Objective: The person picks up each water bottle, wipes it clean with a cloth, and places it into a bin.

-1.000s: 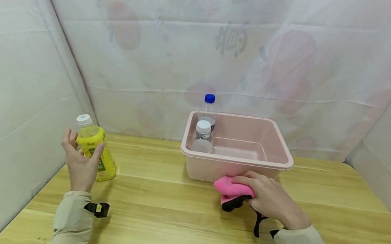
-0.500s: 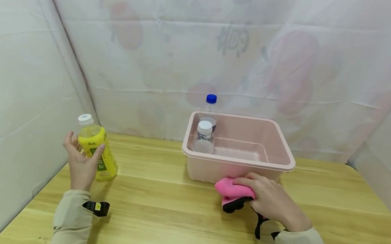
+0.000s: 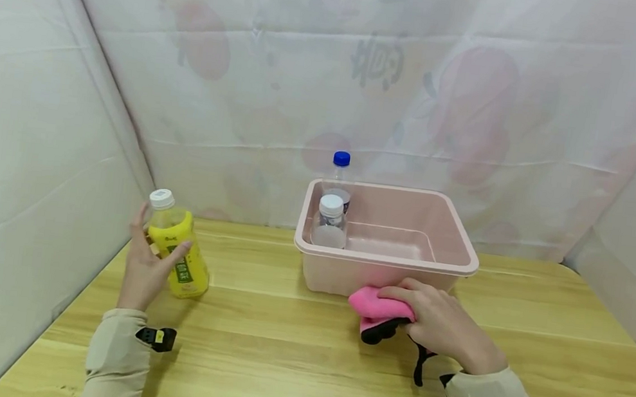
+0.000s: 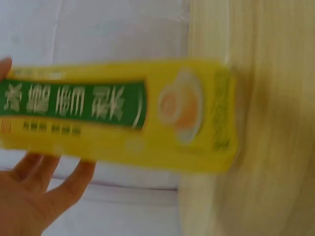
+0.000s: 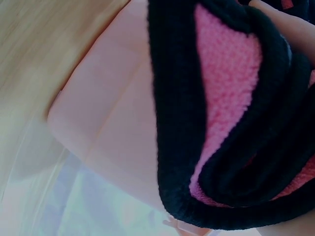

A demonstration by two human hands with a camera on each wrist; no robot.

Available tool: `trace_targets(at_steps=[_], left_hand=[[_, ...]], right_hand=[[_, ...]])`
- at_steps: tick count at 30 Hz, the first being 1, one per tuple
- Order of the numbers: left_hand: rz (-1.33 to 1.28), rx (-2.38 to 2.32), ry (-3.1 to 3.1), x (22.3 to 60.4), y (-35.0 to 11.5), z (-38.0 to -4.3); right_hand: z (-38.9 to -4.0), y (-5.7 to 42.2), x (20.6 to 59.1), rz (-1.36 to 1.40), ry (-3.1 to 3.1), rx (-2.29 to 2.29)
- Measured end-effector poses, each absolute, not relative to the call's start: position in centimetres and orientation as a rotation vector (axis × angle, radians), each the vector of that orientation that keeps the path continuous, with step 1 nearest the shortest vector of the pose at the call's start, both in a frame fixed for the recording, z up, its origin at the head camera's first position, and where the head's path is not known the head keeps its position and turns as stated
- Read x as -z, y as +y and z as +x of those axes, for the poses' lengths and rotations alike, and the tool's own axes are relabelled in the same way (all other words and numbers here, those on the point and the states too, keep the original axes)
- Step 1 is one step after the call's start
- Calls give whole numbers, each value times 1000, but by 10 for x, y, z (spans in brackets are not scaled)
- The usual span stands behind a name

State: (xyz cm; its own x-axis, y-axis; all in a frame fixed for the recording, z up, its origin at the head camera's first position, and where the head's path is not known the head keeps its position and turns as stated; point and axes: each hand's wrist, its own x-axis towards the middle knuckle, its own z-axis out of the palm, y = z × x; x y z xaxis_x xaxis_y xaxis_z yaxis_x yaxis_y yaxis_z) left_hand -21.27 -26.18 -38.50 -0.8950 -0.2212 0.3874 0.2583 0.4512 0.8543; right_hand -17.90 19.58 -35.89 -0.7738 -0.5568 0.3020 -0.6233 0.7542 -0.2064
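My left hand (image 3: 142,276) grips a yellow-labelled drink bottle (image 3: 182,262) with a white cap at the left of the table. The thumb lies along its near side, and the bottle leans slightly to the left. In the left wrist view the label of the bottle (image 4: 182,142) is blurred, its base close to the wood. At the right, my right hand (image 3: 440,321) holds a folded pink cloth (image 3: 379,305) with black edging, right at the front wall of a pink bin (image 3: 344,279). Folds of the cloth (image 5: 229,73) fill much of the right wrist view.
Inside the bin's left end stand two clear bottles, one with a white cap (image 3: 331,206) and one with a blue cap (image 3: 341,159). White fabric walls (image 3: 258,102) enclose the wooden table (image 3: 256,347) at the back and sides.
My left hand has moved a little to the right, carrying the yellow bottle along. My right hand, the cloth and the bin have stayed in place.
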Motion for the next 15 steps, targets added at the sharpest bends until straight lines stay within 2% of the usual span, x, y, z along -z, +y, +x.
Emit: trace_targets(at_steps=[6, 15], left_hand=[[-399, 1364, -2371, 380, -248, -212], [-602, 1227, -2476, 367, -208, -209]], right_hand=[[-179, 195, 359, 933, -2736, -433], [-178, 195, 357, 931, -2734, -436]])
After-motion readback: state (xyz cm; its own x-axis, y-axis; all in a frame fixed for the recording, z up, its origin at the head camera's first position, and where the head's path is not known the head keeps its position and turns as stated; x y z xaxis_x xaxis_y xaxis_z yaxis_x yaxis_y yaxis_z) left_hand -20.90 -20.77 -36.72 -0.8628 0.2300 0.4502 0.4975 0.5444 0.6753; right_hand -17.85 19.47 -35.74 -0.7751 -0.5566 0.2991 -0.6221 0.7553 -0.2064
